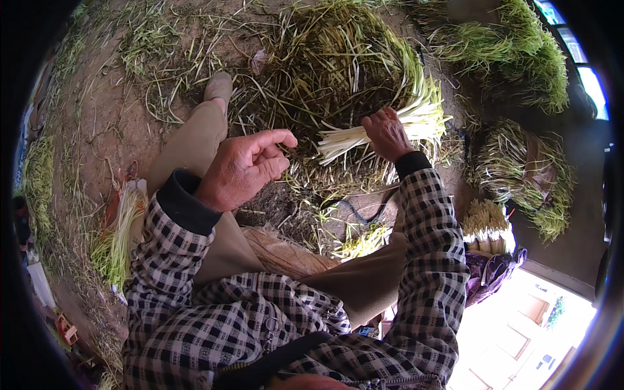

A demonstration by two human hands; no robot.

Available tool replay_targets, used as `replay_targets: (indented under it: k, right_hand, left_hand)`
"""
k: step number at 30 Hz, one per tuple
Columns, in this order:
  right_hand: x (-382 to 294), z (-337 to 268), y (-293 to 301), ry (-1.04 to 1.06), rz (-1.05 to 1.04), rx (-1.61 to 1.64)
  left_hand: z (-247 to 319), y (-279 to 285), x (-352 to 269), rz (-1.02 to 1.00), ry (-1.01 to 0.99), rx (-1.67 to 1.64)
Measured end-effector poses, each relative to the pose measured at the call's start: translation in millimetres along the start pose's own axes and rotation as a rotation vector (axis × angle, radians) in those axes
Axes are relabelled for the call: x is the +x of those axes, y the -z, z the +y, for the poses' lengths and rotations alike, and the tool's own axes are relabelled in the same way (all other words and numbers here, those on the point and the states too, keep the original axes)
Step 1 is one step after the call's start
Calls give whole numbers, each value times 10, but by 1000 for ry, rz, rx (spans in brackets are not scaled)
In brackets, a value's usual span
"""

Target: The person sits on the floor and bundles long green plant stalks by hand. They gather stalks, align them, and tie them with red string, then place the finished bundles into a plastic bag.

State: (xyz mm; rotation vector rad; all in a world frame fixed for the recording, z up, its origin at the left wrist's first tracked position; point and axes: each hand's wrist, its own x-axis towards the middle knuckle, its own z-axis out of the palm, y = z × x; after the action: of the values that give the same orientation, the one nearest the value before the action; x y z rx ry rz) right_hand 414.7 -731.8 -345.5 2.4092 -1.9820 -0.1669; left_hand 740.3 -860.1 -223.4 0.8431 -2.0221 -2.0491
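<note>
My right hand (387,134) is closed around a bunch of long, chive-like greens (419,122). The white stalk ends point left, toward my other hand, and the greener leaves trail up and right onto a large heap of the same greens (336,53). To the left of those stalk ends, my left hand (248,165) hangs in the air above my knee. Its index finger and thumb are apart, the other fingers are curled, and nothing shows in it. Cut stalk butts (341,178) face me along the heap's near side.
A tied bundle of greens (119,234) lies by my left leg. Further bundles (521,170) lie at right, near a block of bunched pale stalks (487,226) and a purple cloth (492,278). A dark strap (358,214) crosses the littered dirt floor (97,97).
</note>
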Motion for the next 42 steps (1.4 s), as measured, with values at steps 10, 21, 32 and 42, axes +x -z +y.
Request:
replay_targets:
  k: [10, 21, 32, 42]
  right_hand:
    - [-7, 121, 198, -59, -6, 113]
    - [-304, 454, 772, -276, 275, 147]
    - [-943, 223, 2498, -943, 603, 149]
    - [-7, -696, 1958, -666, 199, 723]
  left_hand:
    - [-50, -7, 41, 24, -18, -65]
    - [-98, 14, 68, 28, -22, -25]
    - [-154, -95, 148, 0, -45, -48]
    - [152, -777, 396, -292, -242, -285]
